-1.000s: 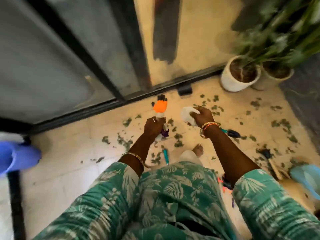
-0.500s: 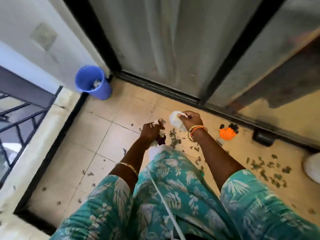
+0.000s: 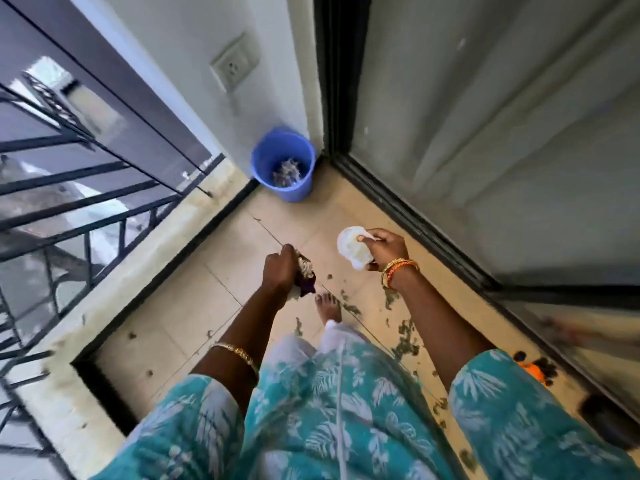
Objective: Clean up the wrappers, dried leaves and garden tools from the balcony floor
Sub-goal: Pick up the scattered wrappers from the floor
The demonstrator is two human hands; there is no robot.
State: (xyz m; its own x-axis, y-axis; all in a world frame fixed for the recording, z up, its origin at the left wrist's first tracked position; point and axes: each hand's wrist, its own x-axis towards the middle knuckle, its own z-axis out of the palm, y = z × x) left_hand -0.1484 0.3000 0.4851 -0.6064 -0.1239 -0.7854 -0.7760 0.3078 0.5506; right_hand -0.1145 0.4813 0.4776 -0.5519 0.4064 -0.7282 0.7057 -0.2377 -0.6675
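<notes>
Beige tiled floor (image 3: 166, 327), white wall (image 3: 194, 64), black railing (image 3: 79, 202), daylight.

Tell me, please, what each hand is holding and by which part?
Left hand grips a crumpled purple-and-white wrapper around its middle; right hand holds a crumpled white wrapper by its right side.

One blue bucket (image 3: 283, 164), two held wrappers (image 3: 354, 250).

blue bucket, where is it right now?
In the head view, the blue bucket stands on the floor in the far corner, between the white wall with the socket and the black door frame, ahead of both hands.
</notes>
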